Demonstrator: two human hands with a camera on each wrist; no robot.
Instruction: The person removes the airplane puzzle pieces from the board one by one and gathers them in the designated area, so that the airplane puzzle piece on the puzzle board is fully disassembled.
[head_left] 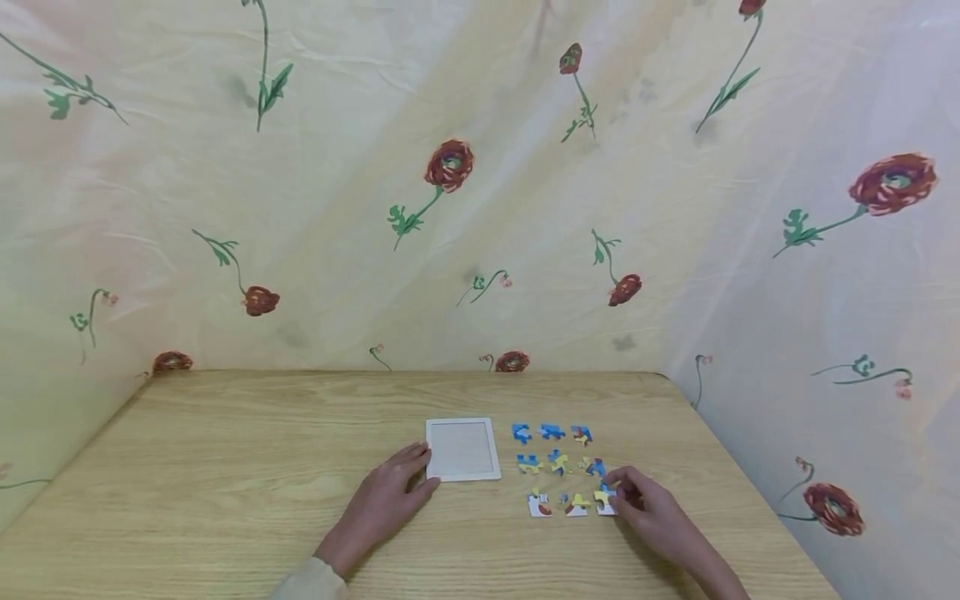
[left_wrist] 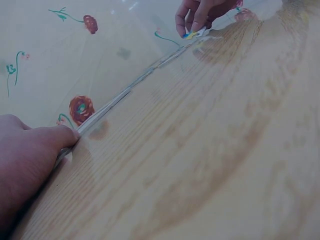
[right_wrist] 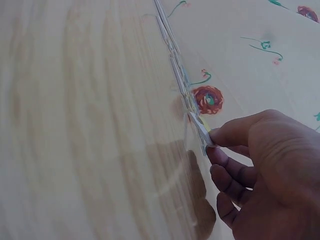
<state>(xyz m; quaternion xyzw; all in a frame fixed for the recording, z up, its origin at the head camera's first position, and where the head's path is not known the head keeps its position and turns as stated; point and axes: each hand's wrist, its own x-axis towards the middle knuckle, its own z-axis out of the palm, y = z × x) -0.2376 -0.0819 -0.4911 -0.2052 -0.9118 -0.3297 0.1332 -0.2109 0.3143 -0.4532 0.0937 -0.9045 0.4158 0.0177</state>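
A square white puzzle tray [head_left: 462,450] lies flat on the table. My left hand [head_left: 387,493] rests at its lower left corner, fingers along the left edge and thumb by the bottom edge. In the left wrist view, the left thumb [left_wrist: 55,137] touches the tray's thin side. To the right, my right hand [head_left: 651,508] pinches a yellow, blue and white puzzle piece [head_left: 604,500] between thumb and index finger. This piece [right_wrist: 201,131] is tilted up in the right wrist view, its other fingers curled beneath. A neighbouring yellow and white piece [head_left: 577,505] lies just left of it.
Several other jigsaw pieces, such as a blue one [head_left: 551,431] in the far row, lie spaced out in rows right of the tray. The wood-grain table [head_left: 247,467] meets a flowered cloth [head_left: 337,208] at its back and sides.
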